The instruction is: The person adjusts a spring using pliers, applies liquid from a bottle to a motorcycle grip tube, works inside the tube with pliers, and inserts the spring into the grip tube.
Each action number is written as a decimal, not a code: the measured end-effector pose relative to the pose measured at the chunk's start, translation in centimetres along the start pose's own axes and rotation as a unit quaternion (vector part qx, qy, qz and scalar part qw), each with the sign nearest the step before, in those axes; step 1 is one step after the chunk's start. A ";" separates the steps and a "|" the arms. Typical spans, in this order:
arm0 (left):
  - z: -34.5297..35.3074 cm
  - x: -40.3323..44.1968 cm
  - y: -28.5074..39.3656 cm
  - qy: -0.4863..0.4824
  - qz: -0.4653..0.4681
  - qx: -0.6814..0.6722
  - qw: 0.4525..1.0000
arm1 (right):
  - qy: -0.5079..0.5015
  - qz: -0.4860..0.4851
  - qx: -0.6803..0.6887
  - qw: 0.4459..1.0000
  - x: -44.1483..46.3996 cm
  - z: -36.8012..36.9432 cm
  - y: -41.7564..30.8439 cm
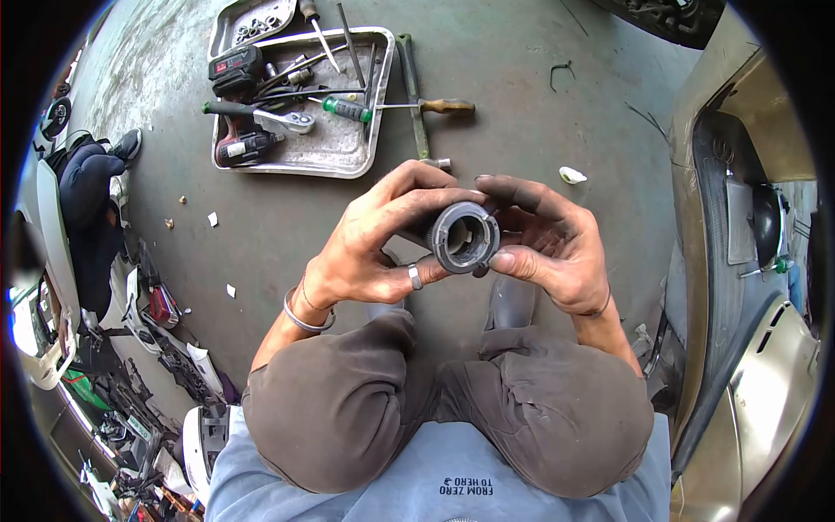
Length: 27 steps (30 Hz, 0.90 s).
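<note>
Blue-grey shirt [365, 496] and dark trousers [322, 409] sit closest to the lens, knees spread, person low over the work. Beyond that, largest first: grey floor [296, 226], then a gold-toned body panel [757, 383] along the right edge. Metal tray [322, 150] lies on the floor ahead, slightly left, well beyond the hands; cordless driver [243, 143], ratchet [291, 120] and green-handled screwdriver [346, 109] are in it, the screwdriver's shank running out over the right rim. Hammer [419, 135] lies just right of the tray, head toward the person.

Hands: both up over the gap between the knees. Left hand [365, 226] grips from the left, fingers over the top, thumb underneath. Right hand [557, 239] comes in from the right, half-curled, thumb tip at the lower right of the rim; can't tell whether its fingers bear on anything behind.

Held piece: dark hollow cylinder [440, 240], between the two hands, clear of the floor. Key relation: mouth faces the camera, long axis runs away from the viewer and a bit left, so the body sits in the left hand and the right is nearer the mouth end. Smallest visible: notches around the rim; bore detail too dark to read.
</note>
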<state>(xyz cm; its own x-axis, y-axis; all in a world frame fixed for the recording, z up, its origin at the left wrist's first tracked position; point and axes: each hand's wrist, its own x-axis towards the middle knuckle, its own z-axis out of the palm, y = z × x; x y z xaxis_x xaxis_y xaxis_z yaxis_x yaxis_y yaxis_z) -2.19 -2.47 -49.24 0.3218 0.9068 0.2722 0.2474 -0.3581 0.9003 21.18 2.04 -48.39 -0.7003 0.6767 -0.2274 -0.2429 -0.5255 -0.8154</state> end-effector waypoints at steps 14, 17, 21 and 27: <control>-0.8 -2.4 1.7 -0.138 -0.126 0.040 0.982 | -0.066 0.227 0.135 0.962 -0.5 -0.7 1.1; -0.5 -3.0 1.5 -0.162 -0.138 0.032 0.977 | -0.068 0.239 0.141 0.958 -0.4 -0.4 1.4; -0.1 -3.6 1.4 -0.168 -0.137 0.035 0.976 | -0.098 0.254 0.168 0.947 -0.5 -0.4 1.8; 0.0 -4.2 2.1 -0.205 -0.140 -0.012 0.969 | -0.159 0.268 0.139 0.940 -1.5 0.5 2.5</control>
<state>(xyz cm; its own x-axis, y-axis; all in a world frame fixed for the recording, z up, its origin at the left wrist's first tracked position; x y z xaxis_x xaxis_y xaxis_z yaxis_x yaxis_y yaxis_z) -3.03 -7.05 -48.50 0.5819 0.8017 -0.1370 0.3572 -0.1006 0.9286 21.31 -0.54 -49.84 -0.9267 0.1112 -0.3591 0.0667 -0.8915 -0.4481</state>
